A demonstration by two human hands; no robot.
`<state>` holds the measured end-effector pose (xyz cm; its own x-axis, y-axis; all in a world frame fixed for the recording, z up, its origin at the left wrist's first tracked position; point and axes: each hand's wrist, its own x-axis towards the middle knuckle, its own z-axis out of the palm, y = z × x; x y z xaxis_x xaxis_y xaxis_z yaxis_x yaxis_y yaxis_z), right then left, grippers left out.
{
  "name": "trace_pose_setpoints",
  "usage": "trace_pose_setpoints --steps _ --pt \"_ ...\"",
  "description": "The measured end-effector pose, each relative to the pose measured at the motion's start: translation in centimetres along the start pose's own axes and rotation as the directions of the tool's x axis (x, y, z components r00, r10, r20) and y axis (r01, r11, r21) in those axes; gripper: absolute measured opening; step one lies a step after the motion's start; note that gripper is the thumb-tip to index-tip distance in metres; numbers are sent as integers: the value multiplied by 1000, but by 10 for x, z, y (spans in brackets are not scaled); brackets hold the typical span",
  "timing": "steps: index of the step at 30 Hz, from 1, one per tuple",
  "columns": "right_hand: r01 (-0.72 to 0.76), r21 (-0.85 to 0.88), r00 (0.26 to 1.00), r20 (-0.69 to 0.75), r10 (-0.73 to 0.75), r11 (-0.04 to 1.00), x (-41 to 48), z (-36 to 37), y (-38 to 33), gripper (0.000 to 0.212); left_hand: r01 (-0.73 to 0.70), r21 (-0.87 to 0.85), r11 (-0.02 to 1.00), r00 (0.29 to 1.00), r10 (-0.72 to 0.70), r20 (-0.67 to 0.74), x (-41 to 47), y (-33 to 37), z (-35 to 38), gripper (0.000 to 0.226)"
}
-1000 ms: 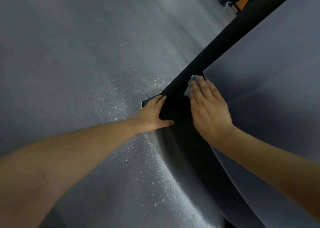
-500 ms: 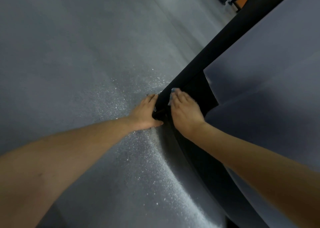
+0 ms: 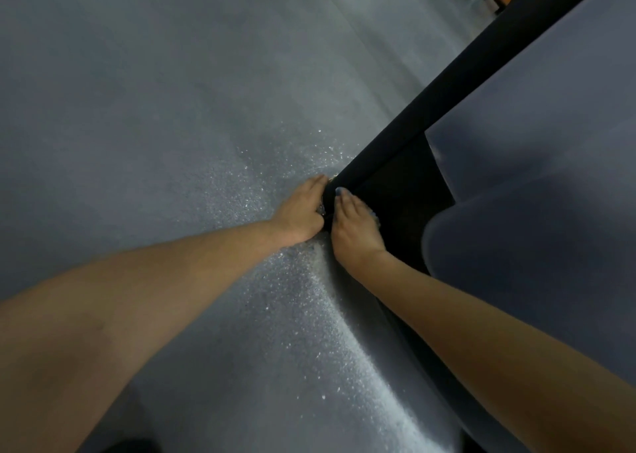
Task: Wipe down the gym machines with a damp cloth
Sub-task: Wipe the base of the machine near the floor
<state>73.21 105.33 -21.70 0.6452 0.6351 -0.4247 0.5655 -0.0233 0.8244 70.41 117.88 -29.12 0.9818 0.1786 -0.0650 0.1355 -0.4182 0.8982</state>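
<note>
Head view: flat-fingered right hand (image 3: 354,227) presses pale blue cloth (image 3: 339,191) onto black machine bar (image 3: 447,84); left hand (image 3: 299,211) rests flat alongside.

Grey speckled floor (image 3: 172,143), glinting around the middle; black machine bar (image 3: 464,74) meeting it at centre, running off toward 1 o'clock; left hand (image 3: 299,211) resting on it at the bar's foot, 9 o'clock side
</note>
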Motion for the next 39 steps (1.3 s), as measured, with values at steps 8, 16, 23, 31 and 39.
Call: trace_pose_setpoints --steps 8,16,23,31,39 --pt "-222 111 967 -104 233 969 -67 -17 64 67 -79 -65 995 997 80 6 7 15 6 95" --pt "-246 66 958 -137 253 967 -65 -16 46 67 -113 -97 989 994 113 -8 8 19 10 92" --pt "-177 105 980 -79 185 979 -77 -21 57 68 -144 -74 987 990 144 -1 3 19 4 94" --pt "-204 110 975 -69 212 973 -117 -25 83 78 -209 -7 978 977 209 31 8 21 7 94" --pt "-89 125 992 -74 99 988 -59 2 2 68 -248 -22 968 968 249 41 0 12 4 88"
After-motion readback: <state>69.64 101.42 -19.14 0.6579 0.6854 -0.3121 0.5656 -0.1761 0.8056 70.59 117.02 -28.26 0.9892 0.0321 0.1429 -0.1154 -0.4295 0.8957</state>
